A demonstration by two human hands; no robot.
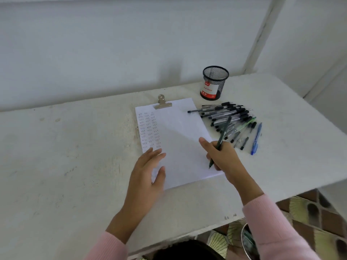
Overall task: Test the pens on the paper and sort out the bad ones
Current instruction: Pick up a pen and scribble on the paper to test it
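A white sheet of paper lies on the table under a metal clip, with rows of small test marks down its left side. My left hand rests flat on the sheet's lower left corner, fingers straight. My right hand grips a dark green pen over the paper's right edge, tip pointing down toward the sheet. A pile of several black pens, a green one and a blue pen lies to the right of the paper.
A black mesh pen cup with a red and white label stands behind the pile. The white table ends on the right, where tiled floor shows. A round container's rim sits below the table's front edge.
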